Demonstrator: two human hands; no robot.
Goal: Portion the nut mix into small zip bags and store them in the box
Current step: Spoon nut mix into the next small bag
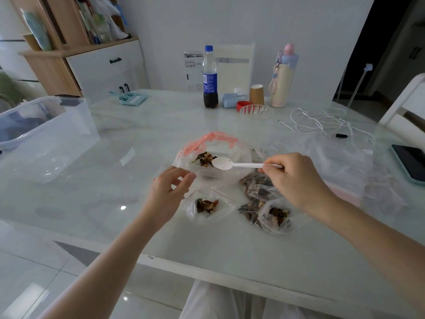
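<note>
A large clear bag with a pink zip edge (215, 140) lies open mid-table with a little nut mix (204, 158) inside. My right hand (296, 180) pinches the handle of a white plastic spoon (224, 163), whose empty bowl hovers over that bag's mouth. My left hand (169, 188) is beside a small zip bag (208, 207) holding a portion of nut mix; its fingers are loosely curled at the bag's upper left edge, and contact is unclear. Several filled small bags (266, 203) lie under my right hand. The clear storage box (48, 132) stands at the left.
At the table's far side stand a cola bottle (210, 77), a paper cup (257, 94), a pink-topped flask (284, 75), a clear dish (257, 111) and a teal dustpan (132, 97). White cables (322, 119), empty bags (340, 157) and a phone (411, 163) lie at right.
</note>
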